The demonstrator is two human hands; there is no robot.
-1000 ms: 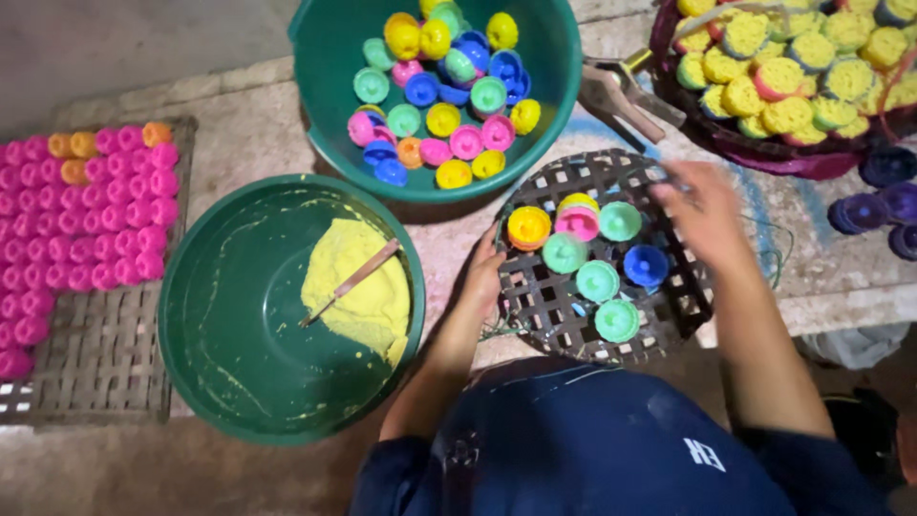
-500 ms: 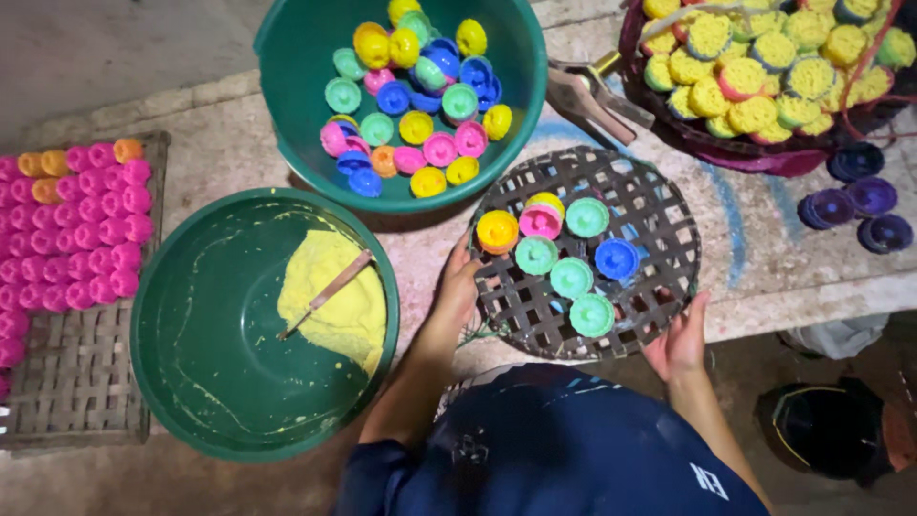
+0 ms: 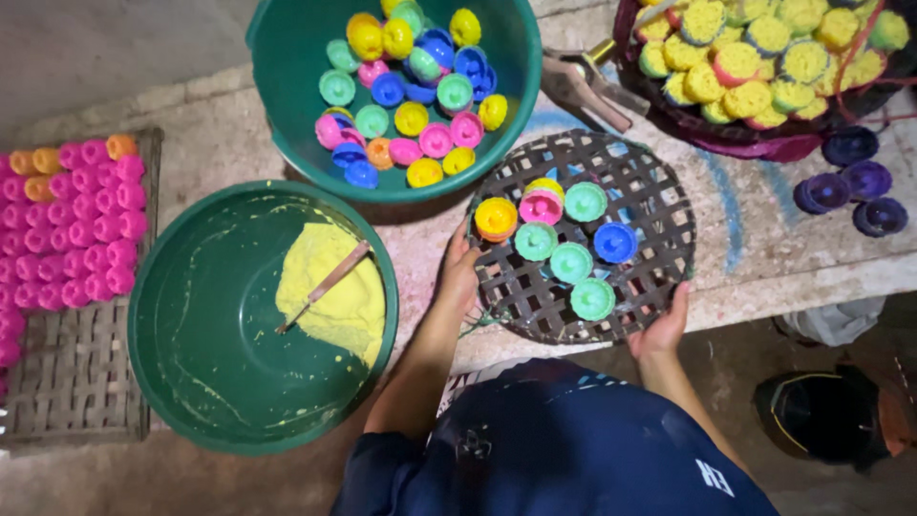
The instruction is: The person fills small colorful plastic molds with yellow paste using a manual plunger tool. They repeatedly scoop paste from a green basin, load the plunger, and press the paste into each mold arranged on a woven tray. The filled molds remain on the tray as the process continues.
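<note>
Both hands grip the round woven tray (image 3: pixel 642 196) by its rim: the left hand (image 3: pixel 458 277) closes on the edge at about nine o'clock, fingers curled over the lattice; the right hand (image 3: pixel 663 325) clasps the edge at about five o'clock, thumb on top. The tray lies flat on the stone ledge (image 3: pixel 764 248), right in front of the person; on it sit seven small moulds (image 3: pixel 559 239), yellow, pink, green and blue, bunched near its middle. From the tray, at eleven o'clock stands a green basin (image 3: pixel 287 105) heaped with empty coloured moulds; at nine o'clock a second green basin (image 3: pixel 181 373) holds yellow batter (image 3: pixel 334 296) with a stick (image 3: pixel 323 287) lying in it; farther at nine o'clock a square woven rack (image 3: pixel 76 392) carries rows of pink cakes (image 3: pixel 86 220); at one o'clock a dark basket (image 3: pixel 764 143) holds yellow-filled moulds; at three o'clock lie purple cups (image 3: pixel 845 182).
</note>
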